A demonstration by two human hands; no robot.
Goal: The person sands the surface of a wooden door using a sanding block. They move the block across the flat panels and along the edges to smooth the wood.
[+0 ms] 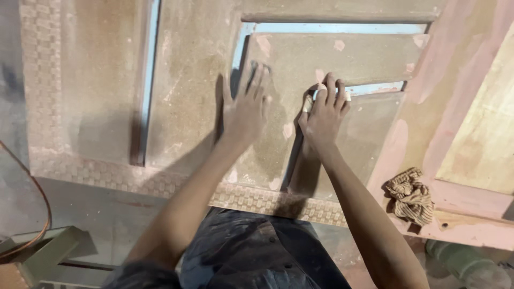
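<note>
Left hand (245, 109) is spread flat on the door (187, 101) panel. Right hand (324, 115) pinches a sanding block (309, 101) against the groove edge. Filler patches mostly look smooth; blue grooves look unsanded. Rag (411, 197) sits off right.

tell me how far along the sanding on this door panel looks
Done: most of the door panel looks dull and dusty, with pale filler spots. In hand: the right hand presses a small sanding piece at a blue groove; the left hand lies flat on the panel. Left: the blue grooves still show colour. A crumpled rag lies unused.
</note>
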